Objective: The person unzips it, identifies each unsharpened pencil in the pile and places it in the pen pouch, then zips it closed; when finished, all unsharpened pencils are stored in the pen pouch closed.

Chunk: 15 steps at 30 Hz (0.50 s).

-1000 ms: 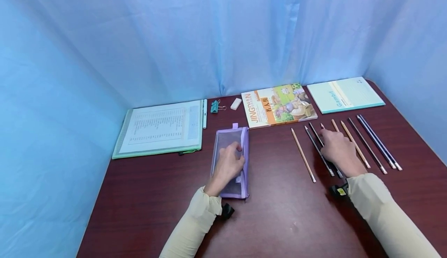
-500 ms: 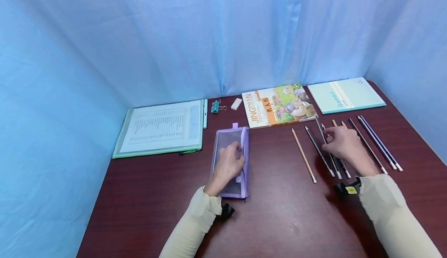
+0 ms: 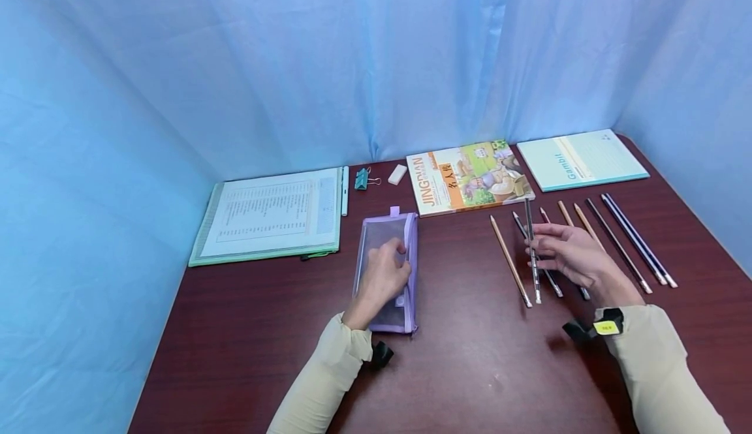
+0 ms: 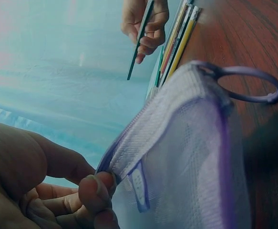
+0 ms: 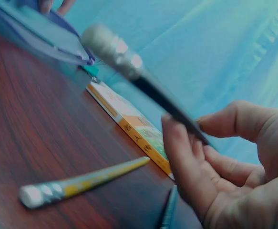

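Observation:
A purple mesh pencil case [image 3: 413, 251] lies on the table in front of me. My left hand [image 3: 384, 274] pinches its zipped edge between thumb and fingers; the left wrist view shows the lifted mesh [image 4: 181, 148] there. To the right, my right hand [image 3: 576, 254] holds a dark pencil [image 3: 536, 282] raised above the table, its white eraser end toward me. In the right wrist view thumb and fingertips grip the dark shaft [image 5: 158, 95]. Below it lie a natural-wood pencil [image 3: 508, 258] and another dark pencil [image 3: 550, 280], partly behind the held one.
Several more pencils [image 3: 619, 245] lie in a row to the right. Along the back are a document folder [image 3: 267, 215], a pen [image 3: 344, 192], a teal binder clip [image 3: 361, 179], a white eraser [image 3: 397, 174], an illustrated book [image 3: 470, 176] and a notebook [image 3: 587, 158]. A blue curtain encloses the table.
My right hand has picked up the dark pencil from the row and brought it up and slightly left. My left hand stays on the pencil case.

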{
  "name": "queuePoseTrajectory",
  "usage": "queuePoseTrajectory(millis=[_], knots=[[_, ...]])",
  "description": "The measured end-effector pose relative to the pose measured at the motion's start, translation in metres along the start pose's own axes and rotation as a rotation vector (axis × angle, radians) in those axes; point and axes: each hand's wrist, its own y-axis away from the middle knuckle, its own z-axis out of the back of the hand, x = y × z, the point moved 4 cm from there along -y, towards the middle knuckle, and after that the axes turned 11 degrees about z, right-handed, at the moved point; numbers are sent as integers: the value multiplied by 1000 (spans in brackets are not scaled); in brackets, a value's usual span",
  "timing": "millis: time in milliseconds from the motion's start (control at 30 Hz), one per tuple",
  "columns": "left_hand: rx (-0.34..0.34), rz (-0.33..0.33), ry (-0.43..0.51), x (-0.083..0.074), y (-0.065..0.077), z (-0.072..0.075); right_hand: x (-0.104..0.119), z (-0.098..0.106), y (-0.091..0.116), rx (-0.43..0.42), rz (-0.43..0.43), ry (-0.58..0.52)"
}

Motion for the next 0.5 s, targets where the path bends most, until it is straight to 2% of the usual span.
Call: queuePoseTrajectory(millis=[133,233,367,500], knots=[[-2,-3,-9,0,0,0,-5,-6,2,75,11,-212],[-2,-3,-9,0,-1,0,-7,-10,2,127,10,-301],[3,-1,-1,-1,0,1,-10,-13,2,151,6,-335],[-2,-3,-2,-1,0,1,-11,-19,1,149,-1,-298]])
